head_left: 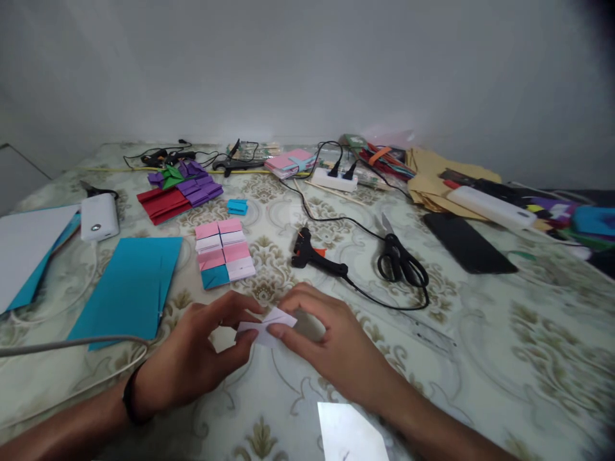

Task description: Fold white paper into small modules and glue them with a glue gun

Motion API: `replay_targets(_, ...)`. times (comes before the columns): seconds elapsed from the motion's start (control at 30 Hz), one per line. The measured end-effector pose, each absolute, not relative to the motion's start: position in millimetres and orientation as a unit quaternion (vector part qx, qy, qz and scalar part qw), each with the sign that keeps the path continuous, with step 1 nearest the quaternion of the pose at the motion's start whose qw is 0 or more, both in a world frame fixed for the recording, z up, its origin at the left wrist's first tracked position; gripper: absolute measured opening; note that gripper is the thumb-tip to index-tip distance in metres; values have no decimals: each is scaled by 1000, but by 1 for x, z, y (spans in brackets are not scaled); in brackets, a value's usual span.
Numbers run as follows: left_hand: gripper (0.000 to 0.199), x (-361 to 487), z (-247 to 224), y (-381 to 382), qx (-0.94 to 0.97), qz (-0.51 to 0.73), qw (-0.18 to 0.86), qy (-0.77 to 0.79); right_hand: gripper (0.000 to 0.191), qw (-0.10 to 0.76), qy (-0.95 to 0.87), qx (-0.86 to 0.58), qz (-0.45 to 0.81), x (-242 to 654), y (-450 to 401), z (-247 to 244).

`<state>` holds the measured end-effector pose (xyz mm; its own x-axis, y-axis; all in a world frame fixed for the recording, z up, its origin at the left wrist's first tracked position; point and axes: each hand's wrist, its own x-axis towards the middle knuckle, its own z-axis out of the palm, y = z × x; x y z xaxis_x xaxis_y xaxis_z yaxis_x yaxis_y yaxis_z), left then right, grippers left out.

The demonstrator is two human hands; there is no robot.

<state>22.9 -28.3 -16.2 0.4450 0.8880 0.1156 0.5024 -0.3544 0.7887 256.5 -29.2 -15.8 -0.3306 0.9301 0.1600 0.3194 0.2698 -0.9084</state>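
A small folded white paper is held between my two hands near the front middle of the patterned table. My left hand pinches its left end between thumb and fingers. On the other end, the thumb and fingers of my right hand are closed. Another white paper piece lies by my right forearm. Beyond my hands rests a grid of pink, white and blue folded papers, with a small blue folded piece behind it.
A black glue gun, black-handled scissors, a clear ruler and a dark phone lie ahead and right. Blue sheets, a white power bank and cables are left. A power strip sits behind.
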Motion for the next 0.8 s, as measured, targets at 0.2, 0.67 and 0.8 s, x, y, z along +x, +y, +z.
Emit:
replay_targets(0.2,20,25,-9,-25,788,212,374,441,14,364,-715,-434,410,251,-33,-15)
replay_targets(0.67,24,24,1,-20,763,193,423,448,28,315,-688,-446,479,257,-32,-9)
replay_targets(0.8,28,23,-2,-17,712,226,492,446,30,326,-678,-458,472,258,-29,-8)
